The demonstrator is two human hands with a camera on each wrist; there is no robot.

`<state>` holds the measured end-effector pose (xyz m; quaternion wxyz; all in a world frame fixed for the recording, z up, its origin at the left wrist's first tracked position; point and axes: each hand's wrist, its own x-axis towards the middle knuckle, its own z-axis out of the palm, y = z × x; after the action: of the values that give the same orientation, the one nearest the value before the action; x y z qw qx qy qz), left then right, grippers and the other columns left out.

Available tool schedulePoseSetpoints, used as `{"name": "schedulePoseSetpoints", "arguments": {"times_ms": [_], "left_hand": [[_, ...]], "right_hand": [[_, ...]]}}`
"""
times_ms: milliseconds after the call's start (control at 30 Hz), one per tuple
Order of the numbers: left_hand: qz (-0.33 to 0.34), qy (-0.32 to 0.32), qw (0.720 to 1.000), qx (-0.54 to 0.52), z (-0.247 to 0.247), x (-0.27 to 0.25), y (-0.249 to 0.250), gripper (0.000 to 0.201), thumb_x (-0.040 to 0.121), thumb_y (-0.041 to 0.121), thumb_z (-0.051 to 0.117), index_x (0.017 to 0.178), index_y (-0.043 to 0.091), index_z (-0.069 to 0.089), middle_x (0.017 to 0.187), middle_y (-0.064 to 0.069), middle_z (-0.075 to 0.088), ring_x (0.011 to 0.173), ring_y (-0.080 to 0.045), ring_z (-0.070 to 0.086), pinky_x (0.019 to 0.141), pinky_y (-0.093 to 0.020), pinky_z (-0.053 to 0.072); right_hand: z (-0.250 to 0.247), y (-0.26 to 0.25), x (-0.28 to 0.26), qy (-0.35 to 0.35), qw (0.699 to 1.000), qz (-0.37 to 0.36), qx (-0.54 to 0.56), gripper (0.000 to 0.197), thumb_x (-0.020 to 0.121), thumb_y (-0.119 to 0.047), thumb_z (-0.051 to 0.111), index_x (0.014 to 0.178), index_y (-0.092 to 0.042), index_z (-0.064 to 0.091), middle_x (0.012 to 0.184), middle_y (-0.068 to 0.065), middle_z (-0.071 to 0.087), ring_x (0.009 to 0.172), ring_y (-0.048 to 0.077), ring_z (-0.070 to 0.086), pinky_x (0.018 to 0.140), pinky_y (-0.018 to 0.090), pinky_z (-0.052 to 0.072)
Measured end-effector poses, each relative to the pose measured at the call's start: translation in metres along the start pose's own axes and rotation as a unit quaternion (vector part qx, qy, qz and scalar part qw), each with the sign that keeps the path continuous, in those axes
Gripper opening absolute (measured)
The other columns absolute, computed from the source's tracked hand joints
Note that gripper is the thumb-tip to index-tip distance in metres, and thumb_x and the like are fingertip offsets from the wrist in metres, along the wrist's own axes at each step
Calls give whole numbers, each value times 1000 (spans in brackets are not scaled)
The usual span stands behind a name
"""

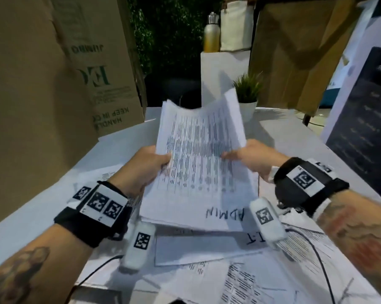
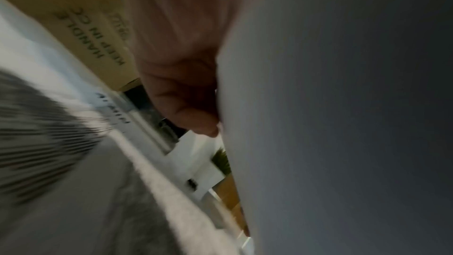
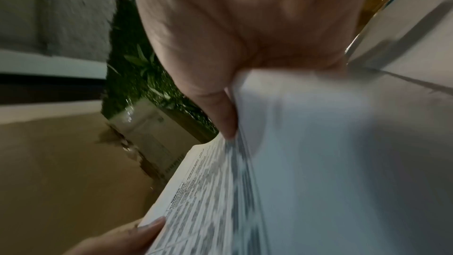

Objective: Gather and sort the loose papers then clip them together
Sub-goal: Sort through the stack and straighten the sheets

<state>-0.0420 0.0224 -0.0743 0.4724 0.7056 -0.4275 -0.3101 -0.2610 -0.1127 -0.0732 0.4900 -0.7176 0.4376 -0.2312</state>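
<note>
A stack of printed white sheets [image 1: 198,154] with "ADMIN" handwritten near its bottom edge is held tilted above the white table [image 1: 294,137]. My left hand [image 1: 149,165] grips its left edge, thumb on top. My right hand [image 1: 248,157] grips the right edge, thumb on the printed face. In the left wrist view the left hand [image 2: 186,92] curls against the blank back of the stack [image 2: 343,104]. The right wrist view shows the right hand [image 3: 228,65] pinching the stack's edge [image 3: 306,152], blurred. More loose papers [image 1: 246,279] lie scattered on the table below, one marked "I.T" [image 1: 253,236].
A large cardboard box [image 1: 53,73] stands at the left, another brown board [image 1: 299,51] at the back right. A small potted plant [image 1: 247,95] sits behind the stack. A dark sign [image 1: 367,132] leans at the right. A metal bottle [image 1: 211,32] stands on a white pedestal.
</note>
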Motion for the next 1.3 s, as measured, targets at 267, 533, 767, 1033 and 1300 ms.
{"name": "schedulePoseSetpoints", "arguments": {"times_ms": [267, 533, 767, 1033, 1300], "left_hand": [[-102, -40, 980, 164, 6, 2, -35, 17, 95, 21, 60, 102, 7, 66, 101, -8, 70, 88, -26, 64, 74, -31, 44], [-9, 63, 998, -21, 9, -16, -27, 13, 91, 3, 67, 102, 11, 66, 98, -7, 76, 96, -31, 73, 82, -38, 61], [295, 191, 929, -116, 1, -37, 33, 39, 91, -6, 63, 99, 30, 51, 96, 7, 69, 86, -1, 70, 80, -23, 59], [126, 107, 974, -153, 11, -29, 5, 50, 89, 15, 72, 134, 13, 49, 127, 0, 65, 114, -14, 63, 98, -37, 49], [119, 95, 988, -34, 22, -27, 34, 24, 101, 19, 54, 79, 15, 60, 71, -3, 57, 66, -19, 54, 56, -23, 46]], "right_hand": [[26, 29, -2, -8, 1000, 4, -21, 22, 76, -10, 78, 97, -3, 75, 104, 18, 76, 104, 39, 69, 96, 55, 51], [22, 21, -15, 85, 981, -74, 157, 46, 74, 7, 77, 111, -20, 68, 106, 2, 73, 102, 24, 68, 91, 42, 56], [-5, -31, -44, 114, 914, -245, 303, 56, 78, 13, 71, 118, -23, 55, 117, 2, 70, 111, 20, 68, 90, 41, 57], [8, -7, -38, 101, 956, -161, 223, 17, 79, -9, 76, 93, -15, 69, 99, 11, 74, 94, 28, 71, 92, 55, 54], [0, -9, -30, 116, 978, -114, 128, 46, 83, -39, 73, 113, -5, 65, 115, 19, 70, 108, 37, 65, 97, 53, 52]]}}
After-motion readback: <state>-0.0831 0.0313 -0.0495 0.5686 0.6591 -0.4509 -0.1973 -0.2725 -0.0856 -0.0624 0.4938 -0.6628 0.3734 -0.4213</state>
